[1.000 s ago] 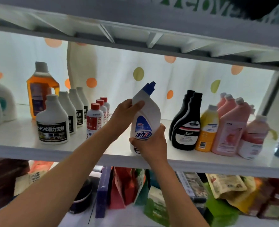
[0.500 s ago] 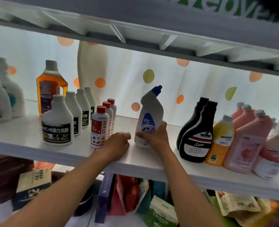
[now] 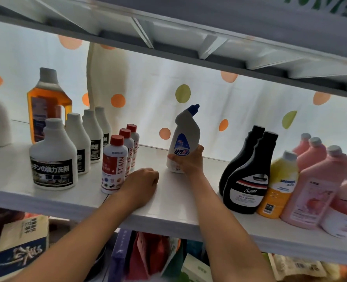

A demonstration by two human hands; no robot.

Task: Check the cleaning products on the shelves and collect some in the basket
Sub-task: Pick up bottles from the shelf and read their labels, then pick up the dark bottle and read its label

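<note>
Step, judged: checking stage; basket not in view.
Right hand [image 3: 188, 162] grips angled-neck bottle [image 3: 185, 139] low on body, base on shelf [image 3: 168, 208], mid-depth.
Left hand [image 3: 141, 180] curled, holds nothing, rests on shelf beside STAIN bottle [image 3: 113, 165].
Next: lift bottle straight out toward front edge.
Open shelf either side; black bottles [image 3: 248, 176] near on right.

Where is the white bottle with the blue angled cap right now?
In the head view, the white bottle with the blue angled cap stands mid-shelf, between the red-capped stain remover bottles on its left and the black bottles on its right, with the right hand gripping its base.
</note>
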